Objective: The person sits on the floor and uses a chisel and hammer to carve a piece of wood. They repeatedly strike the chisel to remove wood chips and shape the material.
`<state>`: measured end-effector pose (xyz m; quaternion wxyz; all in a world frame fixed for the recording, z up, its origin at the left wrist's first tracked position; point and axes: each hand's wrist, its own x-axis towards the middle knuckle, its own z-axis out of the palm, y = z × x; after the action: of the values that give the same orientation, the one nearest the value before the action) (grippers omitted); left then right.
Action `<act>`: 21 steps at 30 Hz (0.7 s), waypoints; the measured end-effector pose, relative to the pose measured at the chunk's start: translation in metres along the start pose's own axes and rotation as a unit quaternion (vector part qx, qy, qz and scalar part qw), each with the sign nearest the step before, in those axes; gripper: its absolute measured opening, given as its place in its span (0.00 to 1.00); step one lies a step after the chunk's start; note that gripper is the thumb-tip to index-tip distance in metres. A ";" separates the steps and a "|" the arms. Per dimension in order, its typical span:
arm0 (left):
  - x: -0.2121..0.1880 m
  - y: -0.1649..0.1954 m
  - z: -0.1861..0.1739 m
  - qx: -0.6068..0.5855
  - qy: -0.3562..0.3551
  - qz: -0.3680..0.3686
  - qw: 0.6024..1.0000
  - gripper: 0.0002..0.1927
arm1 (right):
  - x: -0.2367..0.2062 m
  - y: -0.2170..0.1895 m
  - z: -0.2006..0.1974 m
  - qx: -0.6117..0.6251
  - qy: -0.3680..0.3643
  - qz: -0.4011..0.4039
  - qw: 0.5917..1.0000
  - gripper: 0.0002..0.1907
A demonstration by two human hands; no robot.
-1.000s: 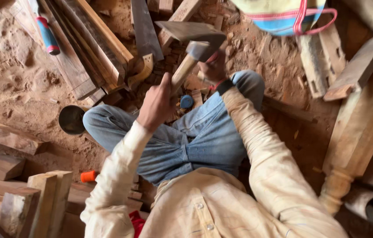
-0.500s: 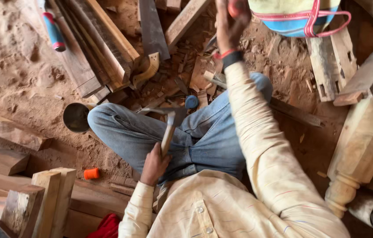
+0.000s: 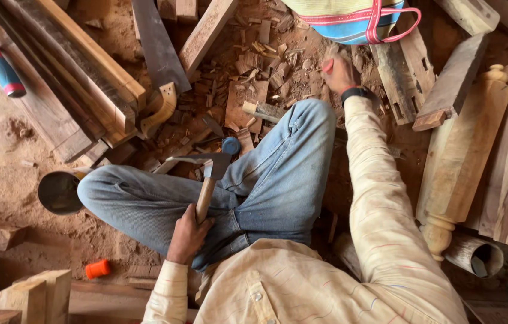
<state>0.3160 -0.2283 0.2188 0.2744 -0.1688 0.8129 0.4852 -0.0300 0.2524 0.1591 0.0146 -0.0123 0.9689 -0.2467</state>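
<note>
1. The person sits cross-legged on the floor point(image 3: 2, 174), which is covered in reddish sawdust, and the head camera looks straight down at blue jeans and a cream shirt.
2. The left hand point(image 3: 186, 235) has its grip wrapped tight around the wooden handle of an adze point(image 3: 206, 174). The tool rests over the left knee, its metal head pointing away from the body.
3. The right hand point(image 3: 339, 73) is stretched far forward, past the right knee, among the wood chips point(image 3: 266, 66). Its grip is pinched on a small red thing point(image 3: 327, 65); what that thing is cannot be told. A dark watch point(image 3: 356, 93) sits on that wrist.
4. Just beyond the right hand lies a striped bag point(image 3: 350, 21) with red handles.
5. Planks point(image 3: 80, 72) are stacked to the upper left, with a curved wooden piece point(image 3: 161, 111) at their end.
6. A turned post point(image 3: 458, 162) lies to the right, well apart from both hands.
7. A metal cup point(image 3: 59, 192) lies beside the left knee, and an orange cap point(image 3: 98, 268) sits near the left elbow.
</note>
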 end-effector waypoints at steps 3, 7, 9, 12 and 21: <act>-0.001 0.004 -0.002 -0.011 0.001 -0.013 1.000 0.17 | -0.015 0.000 0.002 -0.105 0.077 -0.030 0.991 0.15; -0.003 0.006 -0.001 -0.002 0.007 -0.021 1.000 0.17 | -0.043 0.001 0.019 -0.105 0.223 -0.177 0.953 0.33; -0.003 0.007 0.001 0.000 0.012 -0.027 1.000 0.16 | -0.070 0.010 0.022 -0.038 0.177 -0.130 0.975 0.21; -0.004 0.009 0.002 -0.003 0.002 -0.038 0.999 0.16 | -0.143 0.026 0.019 -0.114 0.166 -0.093 0.975 0.21; 0.003 0.009 -0.003 -0.038 -0.024 0.007 0.999 0.15 | -0.208 0.036 0.001 -0.147 0.025 0.095 0.984 0.27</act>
<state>0.3079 -0.2267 0.2244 0.2838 -0.1612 0.7880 0.5220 0.1771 0.2899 0.1454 0.0113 0.0841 0.9915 -0.0990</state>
